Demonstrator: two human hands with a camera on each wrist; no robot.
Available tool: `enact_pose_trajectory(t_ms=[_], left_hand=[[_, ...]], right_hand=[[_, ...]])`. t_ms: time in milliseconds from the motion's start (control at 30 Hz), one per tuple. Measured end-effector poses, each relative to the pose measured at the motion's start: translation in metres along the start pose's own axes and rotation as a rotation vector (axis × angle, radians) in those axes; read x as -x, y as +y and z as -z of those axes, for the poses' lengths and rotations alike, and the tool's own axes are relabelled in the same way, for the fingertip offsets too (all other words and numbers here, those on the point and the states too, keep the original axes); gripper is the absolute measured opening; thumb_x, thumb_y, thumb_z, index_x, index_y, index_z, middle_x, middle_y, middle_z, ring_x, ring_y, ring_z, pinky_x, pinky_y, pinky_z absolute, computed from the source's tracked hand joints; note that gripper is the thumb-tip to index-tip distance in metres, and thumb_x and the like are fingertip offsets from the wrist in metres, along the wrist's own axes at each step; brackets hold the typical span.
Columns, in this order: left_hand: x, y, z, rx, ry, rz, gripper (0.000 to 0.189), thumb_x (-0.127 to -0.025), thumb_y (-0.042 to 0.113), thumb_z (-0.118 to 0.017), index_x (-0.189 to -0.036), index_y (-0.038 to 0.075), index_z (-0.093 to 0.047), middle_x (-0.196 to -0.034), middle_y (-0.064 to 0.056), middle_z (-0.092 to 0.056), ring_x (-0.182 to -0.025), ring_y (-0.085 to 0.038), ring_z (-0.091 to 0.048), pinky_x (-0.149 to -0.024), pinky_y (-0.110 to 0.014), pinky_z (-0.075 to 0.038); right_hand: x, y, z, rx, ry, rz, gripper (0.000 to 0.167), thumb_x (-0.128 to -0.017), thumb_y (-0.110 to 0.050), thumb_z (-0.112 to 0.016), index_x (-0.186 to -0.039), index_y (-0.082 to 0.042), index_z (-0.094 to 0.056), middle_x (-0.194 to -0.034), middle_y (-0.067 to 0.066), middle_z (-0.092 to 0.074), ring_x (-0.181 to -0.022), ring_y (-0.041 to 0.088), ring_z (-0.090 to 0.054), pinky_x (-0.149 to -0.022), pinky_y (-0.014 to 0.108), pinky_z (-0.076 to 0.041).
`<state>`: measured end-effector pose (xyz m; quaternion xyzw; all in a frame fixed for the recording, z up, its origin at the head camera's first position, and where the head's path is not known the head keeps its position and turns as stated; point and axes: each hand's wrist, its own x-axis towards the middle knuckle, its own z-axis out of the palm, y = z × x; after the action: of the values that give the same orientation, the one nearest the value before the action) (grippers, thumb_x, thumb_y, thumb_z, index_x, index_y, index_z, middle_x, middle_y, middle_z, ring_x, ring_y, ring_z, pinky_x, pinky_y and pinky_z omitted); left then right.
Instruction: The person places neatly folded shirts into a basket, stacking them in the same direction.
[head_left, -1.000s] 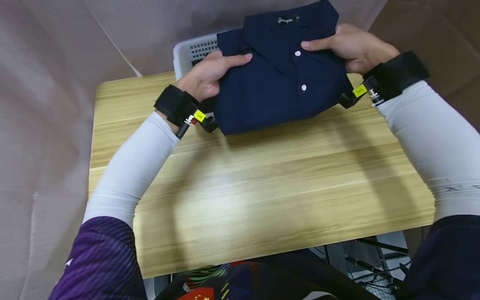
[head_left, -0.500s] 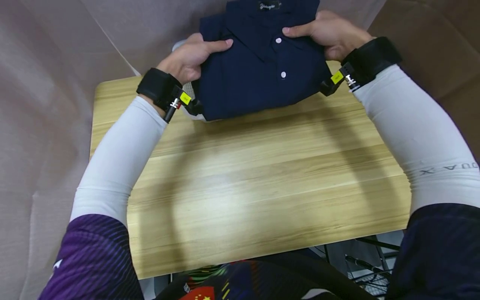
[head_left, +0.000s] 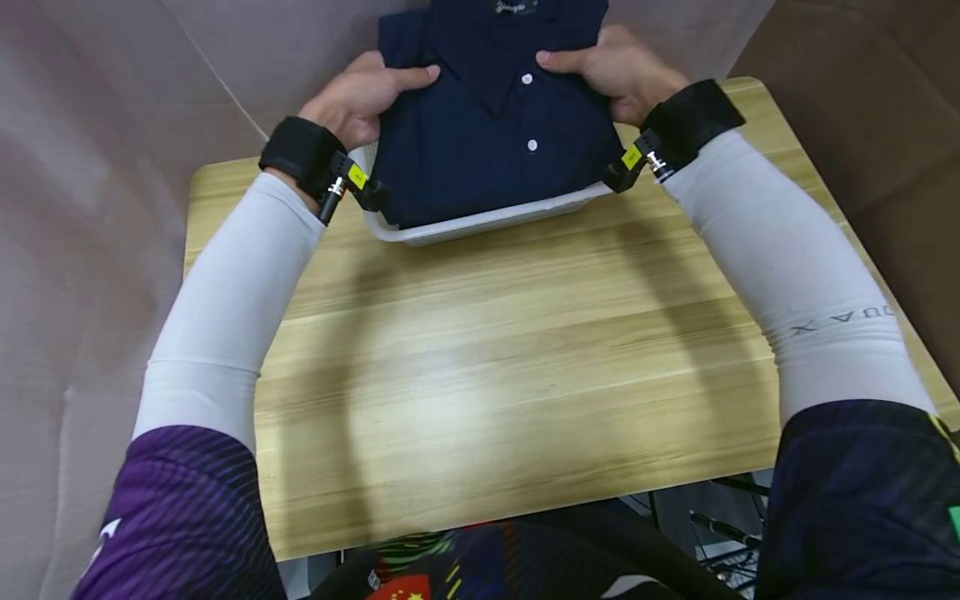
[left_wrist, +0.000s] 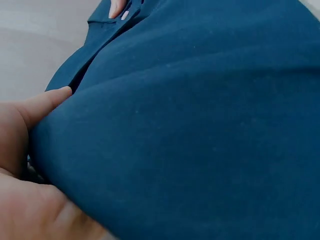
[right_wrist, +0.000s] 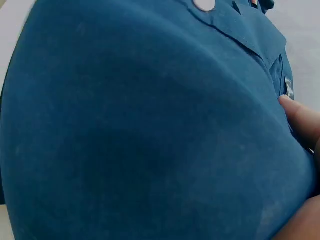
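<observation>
A folded navy shirt (head_left: 480, 158) with white buttons and a dark collar label is held over a white plastic basket (head_left: 487, 222) at the back of the table. My left hand (head_left: 358, 96) grips its left side, thumb lying on the front. On the opposite side my right hand (head_left: 626, 73) holds the shirt the same way, its thumb near the upper button. The fingers of both hands are hidden beneath the cloth. The shirt (left_wrist: 180, 130) fills most of the left wrist view, and the basket's inside is covered by it.
The wooden table (head_left: 480, 358) stretches from the basket towards my body. A grey cloth wall (head_left: 97, 208) rises at the left and back, and a brown panel (head_left: 862, 108) stands on the right. Cables (head_left: 727, 542) show below the table's front edge.
Both hands have carried the shirt left and slightly away from me, over the basket. The basket's front rim now shows below the shirt, and its left corner is more covered.
</observation>
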<state>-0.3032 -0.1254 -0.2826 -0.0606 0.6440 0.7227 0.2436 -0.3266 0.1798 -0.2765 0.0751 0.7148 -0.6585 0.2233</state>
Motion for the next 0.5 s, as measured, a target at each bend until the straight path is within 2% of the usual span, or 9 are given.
enact_pose_trajectory(t_ms=[167, 267, 367, 433, 500], left_hand=[[-0.005, -0.01, 0.002, -0.081, 0.029, 0.038, 0.013, -0.105, 0.017, -0.069, -0.101, 0.005, -0.064, -0.101, -0.002, -0.067, -0.089, -0.016, -0.066, -0.084, -0.027, -0.052], [-0.007, -0.015, 0.001, -0.112, 0.053, 0.077, 0.011, -0.107, 0.018, -0.065, -0.106, 0.008, -0.062, -0.109, 0.0, -0.064, -0.096, -0.015, -0.064, -0.096, -0.029, -0.048], [-0.008, -0.018, 0.002, -0.139, 0.072, 0.104, 0.011, -0.109, 0.018, -0.061, -0.111, 0.008, -0.057, -0.116, 0.003, -0.057, -0.096, -0.011, -0.061, -0.095, -0.026, -0.046], [-0.008, -0.019, 0.003, -0.176, 0.11, 0.111, 0.013, -0.109, 0.02, -0.06, -0.11, 0.008, -0.055, -0.11, 0.005, -0.052, -0.081, -0.01, -0.055, -0.08, -0.024, -0.046], [-0.006, -0.019, 0.003, -0.231, 0.128, 0.1, 0.016, -0.11, 0.021, -0.058, -0.123, 0.01, -0.055, -0.123, 0.008, -0.051, -0.091, -0.005, -0.054, -0.087, -0.02, -0.047]], right_hand=[[-0.007, 0.005, -0.003, 0.105, 0.021, -0.045, 0.039, -0.094, -0.028, -0.083, -0.114, -0.008, -0.057, -0.091, -0.002, -0.075, -0.075, 0.013, -0.075, -0.064, 0.026, -0.062], [-0.011, 0.01, -0.006, 0.158, 0.013, -0.072, 0.036, -0.096, -0.029, -0.08, -0.114, -0.008, -0.056, -0.089, -0.003, -0.074, -0.073, 0.011, -0.074, -0.063, 0.025, -0.06], [-0.014, 0.016, -0.009, 0.262, 0.012, -0.058, 0.032, -0.1, -0.03, -0.076, -0.113, -0.01, -0.056, -0.092, -0.005, -0.072, -0.075, 0.009, -0.071, -0.065, 0.023, -0.058], [-0.014, 0.02, -0.01, 0.397, 0.031, -0.034, 0.035, -0.103, -0.036, -0.071, -0.121, -0.01, -0.056, -0.104, -0.007, -0.066, -0.085, 0.007, -0.067, -0.074, 0.021, -0.055], [-0.013, 0.022, -0.011, 0.572, 0.051, -0.007, 0.052, -0.106, -0.041, -0.064, -0.144, -0.009, -0.049, -0.133, 0.003, -0.061, -0.113, 0.012, -0.063, -0.094, 0.022, -0.052]])
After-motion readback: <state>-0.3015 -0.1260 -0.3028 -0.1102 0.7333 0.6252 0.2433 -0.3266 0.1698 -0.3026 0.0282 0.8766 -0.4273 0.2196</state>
